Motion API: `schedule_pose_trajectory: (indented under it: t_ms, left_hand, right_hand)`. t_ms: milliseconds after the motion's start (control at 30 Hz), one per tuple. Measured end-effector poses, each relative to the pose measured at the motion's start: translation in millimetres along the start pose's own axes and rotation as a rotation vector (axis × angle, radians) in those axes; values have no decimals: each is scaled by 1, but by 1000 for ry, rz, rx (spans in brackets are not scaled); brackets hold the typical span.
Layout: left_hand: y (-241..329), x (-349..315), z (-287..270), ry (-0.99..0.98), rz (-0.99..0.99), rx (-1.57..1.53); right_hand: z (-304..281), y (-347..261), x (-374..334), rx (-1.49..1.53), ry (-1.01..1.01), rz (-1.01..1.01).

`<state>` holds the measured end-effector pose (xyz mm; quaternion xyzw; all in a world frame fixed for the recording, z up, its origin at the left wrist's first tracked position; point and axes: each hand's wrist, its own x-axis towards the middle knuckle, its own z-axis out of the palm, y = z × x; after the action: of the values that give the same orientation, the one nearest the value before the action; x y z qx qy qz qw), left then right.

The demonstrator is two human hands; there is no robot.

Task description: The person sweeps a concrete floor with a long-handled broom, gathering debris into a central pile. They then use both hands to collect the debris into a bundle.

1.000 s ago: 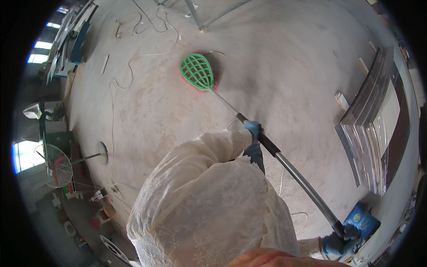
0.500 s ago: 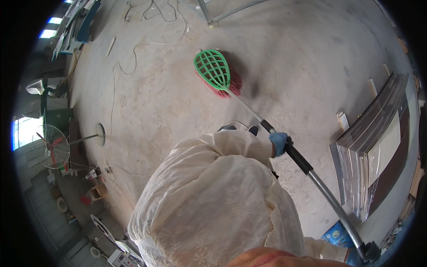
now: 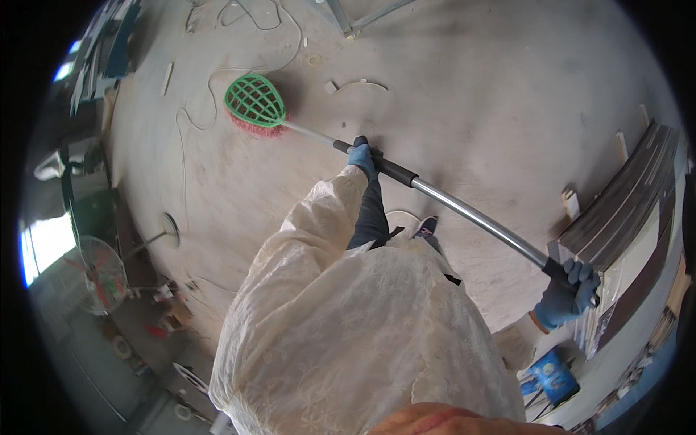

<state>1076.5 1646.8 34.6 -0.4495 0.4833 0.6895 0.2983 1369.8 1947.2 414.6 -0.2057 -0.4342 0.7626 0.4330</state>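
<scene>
The left hand (image 3: 361, 158) is curled round the dark grip partway down the broom (image 3: 449, 204), while the right hand (image 3: 570, 296) is wrapped about its top end. The wide spacing probably gives leverage, the right hand steadying the end and the left guiding the shaft. The broom slants across the person's front, its head over the floor (image 3: 464, 130) ahead and to the left; whether all the bristles touch down is hard to tell. The head is a green, open-latticed teardrop with red bristles, on a silvery shaft.
</scene>
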Motion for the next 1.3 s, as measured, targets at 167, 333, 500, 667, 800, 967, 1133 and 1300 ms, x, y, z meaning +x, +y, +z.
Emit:
schedule_pose_trajectory:
  t_ms: [167,333,500,667,800,967,1133,1300]
  left_hand:
    - [70,137,-22,178,-59,27]
    - [114,176,7,133,169,930]
    - [153,266,39,656,1258,1452]
    - [169,448,22,519,590,1253]
    - [162,576,4,614,543,1245]
    - [143,682,4,740,518,1194]
    - [136,751,6,790,416,1183]
    - [127,778,10,826,416,1248]
  right_hand:
    - [61,149,47,33,112,221]
    - [45,245,81,44,486,279]
    - [-28,315,135,-12,628,347]
    - [-87,364,184,-91,731,387]
    - [-123,389,218,-306,903,346]
    - [-165,412,235,-193,510,594]
    - [-196,441,230,-870,589,514]
    - [-206,488,234,-1068,526,478]
